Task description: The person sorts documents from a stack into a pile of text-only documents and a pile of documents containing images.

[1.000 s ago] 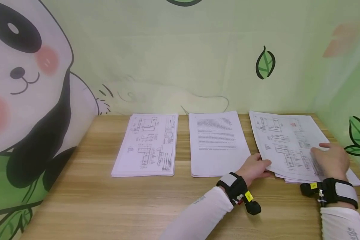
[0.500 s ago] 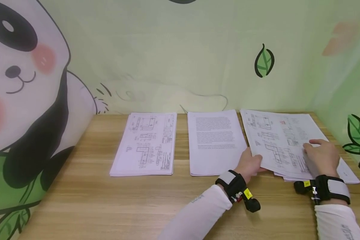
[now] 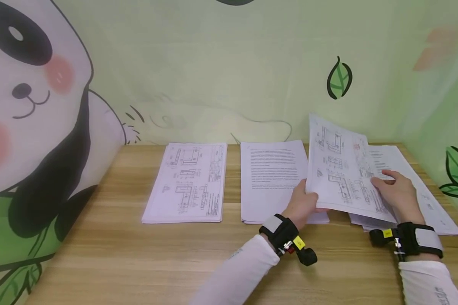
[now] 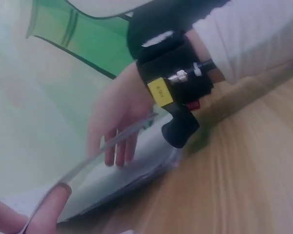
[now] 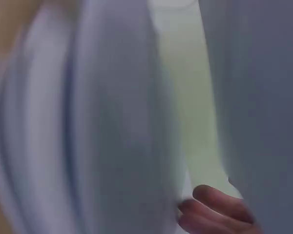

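Note:
A white paper technical drawing [image 3: 337, 169] is raised and tilted above the right-hand paper stack [image 3: 429, 203], its far edge up against the backdrop. My left hand [image 3: 300, 205] grips its lower left edge, thumb on the printed face and fingers behind. At its right edge, my right hand [image 3: 398, 195] pinches the paper with the thumb on top. The left wrist view shows the drawing's thin edge [image 4: 95, 155] running between the left hand's [image 4: 118, 112] thumb side and fingers, with the right thumb [image 4: 51, 207] at the lower left. Blurred paper [image 5: 122, 117] fills most of the right wrist view.
A stack of text pages [image 3: 276, 199] lies in the middle, partly overlapped by the raised drawing. Another stack of drawings [image 3: 187, 182] lies to the left. The wooden table [image 3: 137, 262] meets a printed panda backdrop [image 3: 198, 84] at its rear edge.
The drawing has lifted off the right-hand stack and shifted left, its far edge rising. Both hands have moved left with it, uncovering pages underneath.

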The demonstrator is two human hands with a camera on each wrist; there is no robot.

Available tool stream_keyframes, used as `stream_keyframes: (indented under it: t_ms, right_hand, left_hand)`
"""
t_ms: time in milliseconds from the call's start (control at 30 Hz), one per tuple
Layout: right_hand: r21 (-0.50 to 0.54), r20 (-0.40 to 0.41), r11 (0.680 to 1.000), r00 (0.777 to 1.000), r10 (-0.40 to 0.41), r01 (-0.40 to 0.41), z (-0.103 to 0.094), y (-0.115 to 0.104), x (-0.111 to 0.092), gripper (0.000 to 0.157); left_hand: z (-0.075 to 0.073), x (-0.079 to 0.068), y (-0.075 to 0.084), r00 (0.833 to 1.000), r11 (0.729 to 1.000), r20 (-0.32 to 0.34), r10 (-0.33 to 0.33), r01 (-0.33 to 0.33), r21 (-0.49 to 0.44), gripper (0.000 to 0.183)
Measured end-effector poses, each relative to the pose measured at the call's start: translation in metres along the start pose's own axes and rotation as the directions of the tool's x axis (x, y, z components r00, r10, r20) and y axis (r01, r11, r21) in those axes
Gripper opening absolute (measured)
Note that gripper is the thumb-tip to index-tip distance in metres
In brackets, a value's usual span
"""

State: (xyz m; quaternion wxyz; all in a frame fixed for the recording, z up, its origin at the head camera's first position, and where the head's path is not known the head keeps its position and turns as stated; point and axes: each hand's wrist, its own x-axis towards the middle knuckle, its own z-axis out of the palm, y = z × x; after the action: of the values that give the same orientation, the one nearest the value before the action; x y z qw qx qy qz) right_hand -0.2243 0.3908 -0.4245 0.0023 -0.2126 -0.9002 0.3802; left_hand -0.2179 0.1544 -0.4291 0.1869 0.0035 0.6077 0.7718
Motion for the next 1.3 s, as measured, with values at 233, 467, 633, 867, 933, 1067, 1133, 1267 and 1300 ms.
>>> stream_keyframes:
  t_ms: [233,467,633,867,933,1067,1133,1267,1300]
  right_hand:
    - [0.240,0.180,0.966,0.974,-0.137,0.091,0.008,-0.027,-0.009,0.095]
    - [0.393,0.177,0.904,0.951,-0.254,0.168,0.024,-0.058,-0.026,0.090]
    - [0.437,0.096,0.866,0.945,-0.313,0.243,0.050,-0.084,-0.041,0.080]
    - [0.521,0.056,0.801,0.925,-0.376,0.294,0.080,-0.111,-0.062,0.071]
    - [0.533,0.067,0.794,0.920,-0.385,0.293,0.088,-0.118,-0.067,0.069]
    - [0.549,0.096,0.785,0.911,-0.401,0.287,0.105,-0.131,-0.075,0.067]
    - [0.552,0.108,0.781,0.904,-0.414,0.292,0.114,-0.138,-0.077,0.066]
    - [0.563,0.123,0.767,0.887,-0.446,0.308,0.131,-0.154,-0.083,0.066]
    - [0.576,0.129,0.759,0.883,-0.451,0.304,0.135,-0.159,-0.084,0.066]
  left_hand:
    - [-0.033,-0.007,0.016,0.996,0.998,0.063,0.061,-0.063,0.029,0.046]
    - [-0.077,-0.013,0.024,0.996,0.991,0.030,0.084,-0.086,0.098,0.049]
    - [-0.113,-0.021,0.035,0.994,0.977,-0.028,0.105,-0.098,0.191,0.048]
    - [-0.158,-0.035,0.054,0.992,0.961,-0.069,0.110,-0.088,0.261,0.041]
    - [-0.170,-0.039,0.058,0.990,0.949,-0.073,0.124,-0.097,0.299,0.039]
    - [-0.193,-0.048,0.063,0.986,0.924,-0.107,0.126,-0.077,0.374,0.037]
    - [-0.205,-0.052,0.065,0.986,0.916,-0.123,0.116,-0.058,0.398,0.038]
    - [-0.227,-0.060,0.075,0.982,0.911,-0.163,0.091,-0.016,0.413,0.042]
    - [-0.232,-0.062,0.078,0.981,0.908,-0.173,0.092,-0.011,0.418,0.043]
